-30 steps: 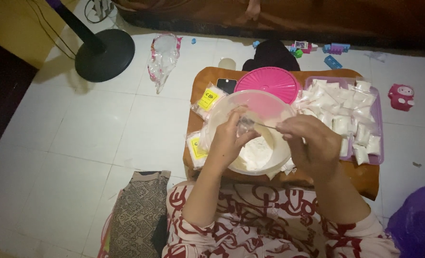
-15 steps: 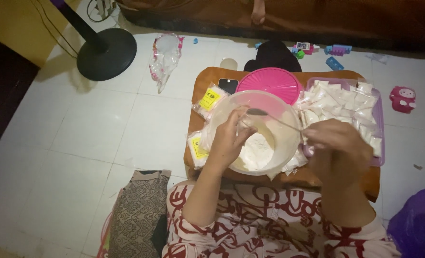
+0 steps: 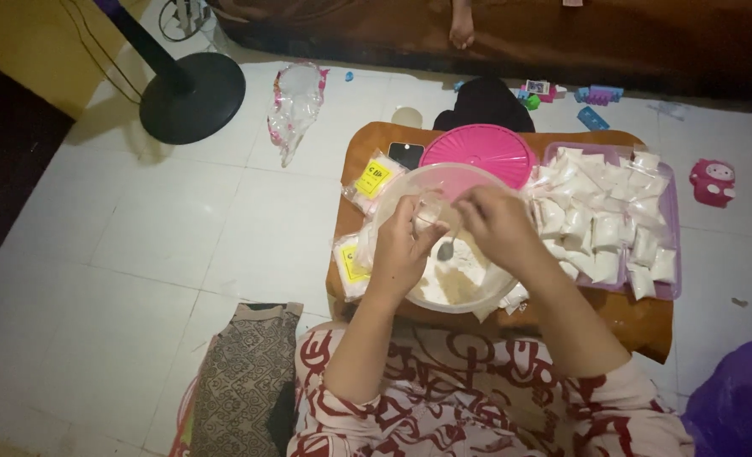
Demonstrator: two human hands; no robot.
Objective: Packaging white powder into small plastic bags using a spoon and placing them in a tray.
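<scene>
Holding a small clear bag (image 3: 427, 209) in her left hand (image 3: 403, 245), she is dipping a spoon (image 3: 446, 250), seemingly pinched by her right hand (image 3: 496, 222), into the flour bowl (image 3: 393, 195).

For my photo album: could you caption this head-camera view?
Left hand holds a small clear bag over a bowl of white powder; right hand dips a spoon.

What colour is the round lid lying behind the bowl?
Bright pink; the lid shows clearly in the head view, just beyond the clear bowl.

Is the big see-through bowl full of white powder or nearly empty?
Partly full. The bowl has white powder only across its bottom, with bare walls above. The right hand holds a spoon over it.
</scene>
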